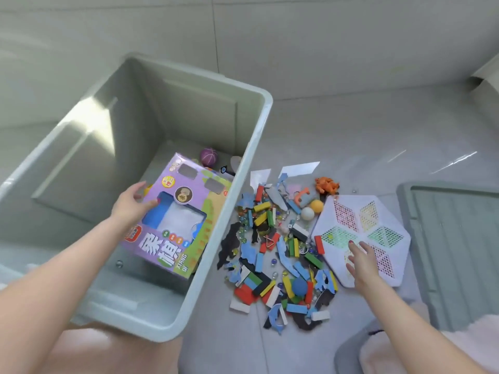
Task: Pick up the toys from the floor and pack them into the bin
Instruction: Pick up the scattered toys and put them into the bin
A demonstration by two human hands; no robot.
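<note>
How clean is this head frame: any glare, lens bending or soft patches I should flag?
Head view: sun glare falls on the grey plastic bin along its left inner wall, and bright streaks mark the glossy tiled floor; the wide lens bows the bin's rim and the tile joints; the purple cardboard game box held by the left hand reads sharp, while the lower corners are soft.

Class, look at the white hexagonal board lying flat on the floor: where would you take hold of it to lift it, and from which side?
Take the white hexagonal board by its near edge, coming from the person's side, where the right hand hovers open. It lies flat, so slide fingers under the rim, thumb on top. The far-left edge is crowded by blocks and balls.
</note>
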